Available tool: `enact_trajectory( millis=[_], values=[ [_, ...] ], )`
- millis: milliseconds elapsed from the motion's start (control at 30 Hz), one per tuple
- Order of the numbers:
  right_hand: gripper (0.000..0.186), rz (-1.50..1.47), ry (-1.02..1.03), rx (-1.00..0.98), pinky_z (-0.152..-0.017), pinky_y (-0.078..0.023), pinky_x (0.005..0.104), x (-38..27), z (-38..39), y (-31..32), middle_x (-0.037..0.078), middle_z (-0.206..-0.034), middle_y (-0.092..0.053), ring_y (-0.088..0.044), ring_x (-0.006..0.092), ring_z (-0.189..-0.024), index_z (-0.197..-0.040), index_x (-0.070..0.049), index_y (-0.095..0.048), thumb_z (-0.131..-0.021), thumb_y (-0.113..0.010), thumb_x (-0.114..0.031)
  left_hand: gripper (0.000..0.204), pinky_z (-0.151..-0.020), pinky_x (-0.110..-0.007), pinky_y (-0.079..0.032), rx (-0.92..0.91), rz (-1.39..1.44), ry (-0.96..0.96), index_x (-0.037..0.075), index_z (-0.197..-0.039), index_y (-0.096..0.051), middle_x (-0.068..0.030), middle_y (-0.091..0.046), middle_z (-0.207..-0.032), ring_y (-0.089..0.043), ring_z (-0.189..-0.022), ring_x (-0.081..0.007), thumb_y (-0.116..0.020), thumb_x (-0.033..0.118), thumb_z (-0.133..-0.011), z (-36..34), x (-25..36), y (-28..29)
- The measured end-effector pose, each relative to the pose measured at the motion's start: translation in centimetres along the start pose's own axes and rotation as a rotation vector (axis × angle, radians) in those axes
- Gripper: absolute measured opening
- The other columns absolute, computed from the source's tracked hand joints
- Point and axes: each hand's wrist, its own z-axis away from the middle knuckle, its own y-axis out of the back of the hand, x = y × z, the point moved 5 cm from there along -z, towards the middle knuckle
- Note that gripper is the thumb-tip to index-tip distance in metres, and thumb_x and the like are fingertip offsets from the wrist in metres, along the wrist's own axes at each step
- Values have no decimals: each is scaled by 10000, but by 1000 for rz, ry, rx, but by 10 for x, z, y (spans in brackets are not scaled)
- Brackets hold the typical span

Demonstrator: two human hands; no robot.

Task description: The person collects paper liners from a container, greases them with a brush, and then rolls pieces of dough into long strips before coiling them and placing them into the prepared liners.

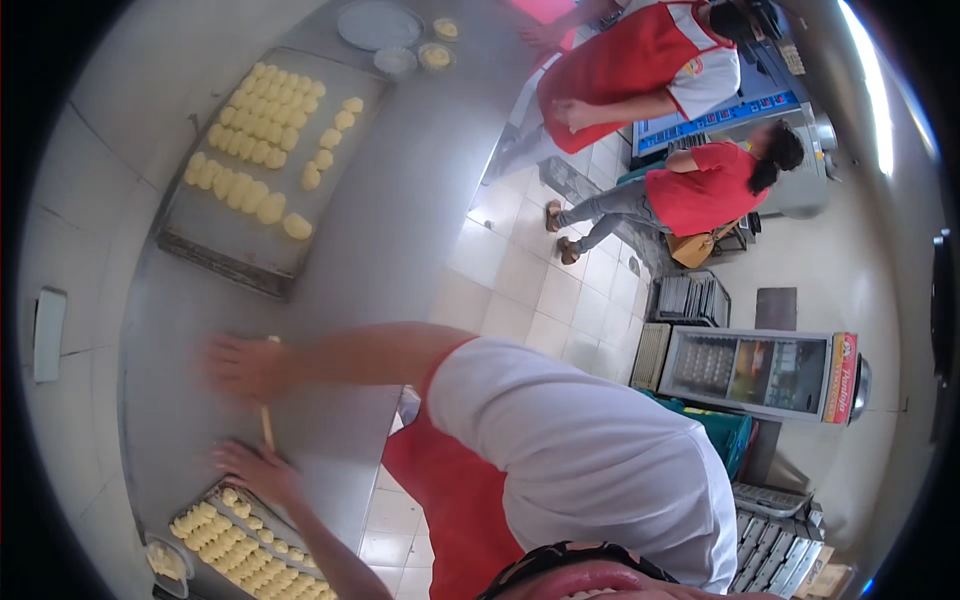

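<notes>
A thin rope of pale dough lies across the grey metal table. My right hand is spread flat over its upper part, fingers stretched out and blurred by motion. At the lower end of the rope, my left hand rests with its fingers extended and apart. Neither hand is closed round the dough. Just below my left hand sits a tray with rows of small shaped dough pieces, partly covered by my left forearm. A larger tray above my right hand carries rows of dough pieces.
A small tub stands beside the lower tray. A round plate and small bowls stand at the table's top end. A person in a red apron works there; another person stands behind on the tiled floor. A glass-door fridge lies beyond.
</notes>
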Motion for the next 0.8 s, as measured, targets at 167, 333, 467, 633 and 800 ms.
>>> enact_trajectory(
  millis=[167, 333, 467, 633, 800],
  values=[
    [626, 123, 37, -244, -1283, -103, 566, -50, 153, 27, 174, -1654, -316, -181, 393, -1570, -1528, -19, -421, -1064, -442, -440, 725, -1223, -598, -237, -43, 488, -20, 17, -1612, -275, -267, -282, -1650, -267, -1499, -527, -428, 484, -1078, 138, 68, 57],
    [635, 158, 108, -125, -1277, -127, 580, -50, 120, 42, 199, -1615, -361, -232, 430, -1544, -1493, 2, -446, -1045, -462, -448, 709, -1239, -602, -176, -161, 247, 345, -20, -1597, -289, -272, -263, -1655, -243, -1526, -487, -367, 474, -1095, 126, 55, 28],
    [693, -87, -85, 84, -1241, -142, 660, 13, 21, -4, 264, -1596, -363, -270, 468, -1517, -1489, -37, -475, -963, -533, -485, 697, -1257, -594, -75, 48, 285, 194, -30, -1583, -306, -269, -220, -1667, -128, -1565, -447, -535, 359, -1053, 13, 24, 32],
    [625, -7, -96, 5, -1227, -227, 600, -8, 56, 15, 213, -1572, -432, -366, 420, -1478, -1447, -58, -545, -929, -650, -391, 743, -1248, -599, -106, -133, 500, -17, 11, -1620, -259, -245, -206, -1685, -129, -1562, -471, -349, 514, -1080, 70, 43, 25],
    [642, -56, -131, -229, -1239, -200, 606, -36, 160, 55, 176, -1639, -340, -279, 416, -1528, -1524, -54, -461, -1007, -573, -420, 705, -1222, -621, -185, -161, 669, 185, 9, -1604, -293, -275, -281, -1651, -224, -1509, -549, -477, 425, -1065, 129, 87, 81]
  ],
)
